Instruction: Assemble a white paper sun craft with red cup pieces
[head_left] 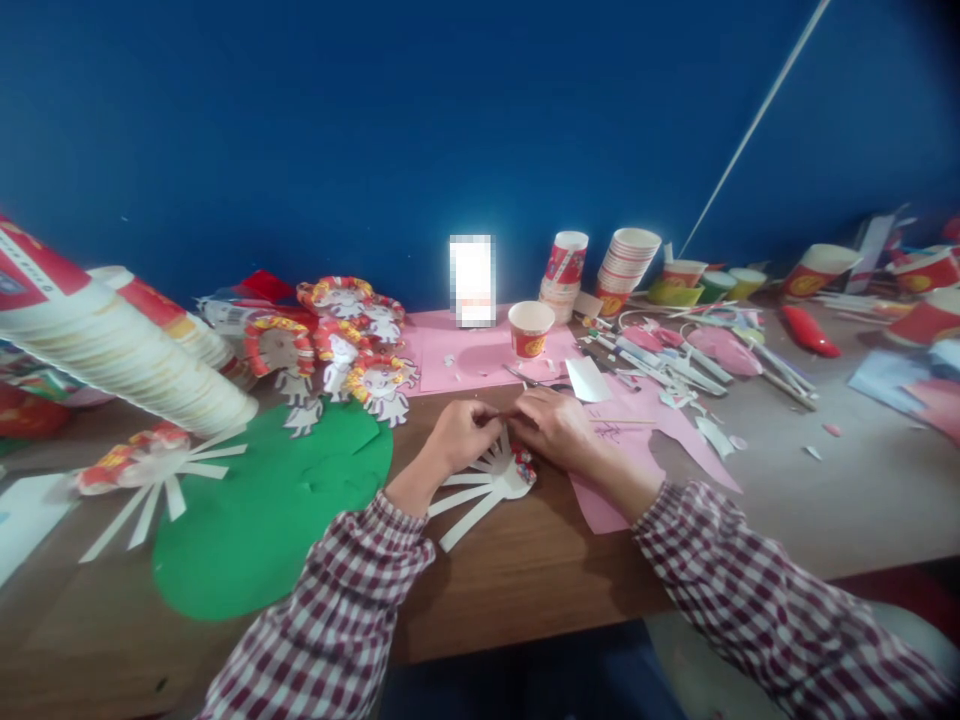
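Observation:
On the table before me lies a paper cup cut into strips (504,488), its pale strips fanned out from the round base. Printed red pieces at its right side are curled. My left hand (466,436) is closed, thumb and finger pinching the end of a strip at the far side of the cup. Close against it, my right hand (551,428) is closed on the same strip area. The fingertips meet and partly hide the strip. Another cut cup (161,465) with spread strips and curled ends rests at the left.
Green paper (262,540) and pink paper (480,365) lie on the table. Finished-looking curled cup figures (277,350) are grouped at back left. A leaning cup stack (142,340) stands left; an upright cup (531,330) and stacked cups (628,270) stand behind. Pens (667,365) and scraps spread right.

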